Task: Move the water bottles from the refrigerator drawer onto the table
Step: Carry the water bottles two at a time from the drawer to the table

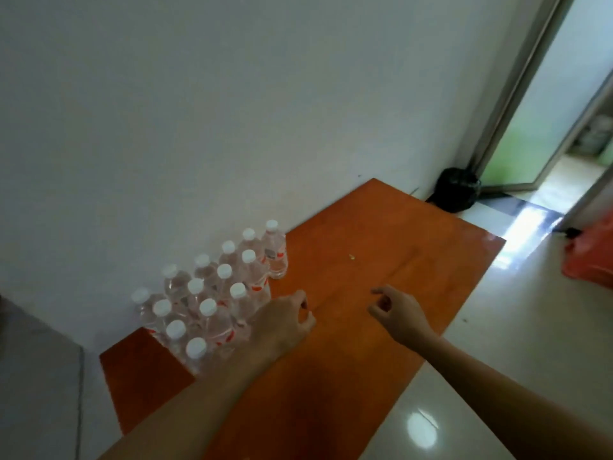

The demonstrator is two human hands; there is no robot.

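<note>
Both hands hang over the orange worktop (pixel 381 247), and both are empty. The left hand (pixel 282 323) sits just beside the near right side of the water bottles (pixel 212 293), its fingers (pixel 306 318) loosely curled, released, gripping nothing. The right hand (pixel 398 313) is out over bare wood to the right, well apart from the bottles, its fingers just as slack and holding nothing.

The bottles stand upright with their white caps up, packed shoulder to shoulder in rows on the left of the worktop, against the wall (pixel 232 111). The refrigerator drawer is not in view, so I cannot tell how many are left in it.

Here's the danger: the left forearm crosses right beside the nearest bottles. A careless swing to the left as that arm pulls away could clip a cap. In a pack this tight, one toppling bottle would likely take its neighbours down like skittles. The nearest bottles also stand close to the worktop's near left edge, so a knocked one could roll off to the floor. Any further bottle pushed in too hard against the pack could set off the same tumble.
</note>
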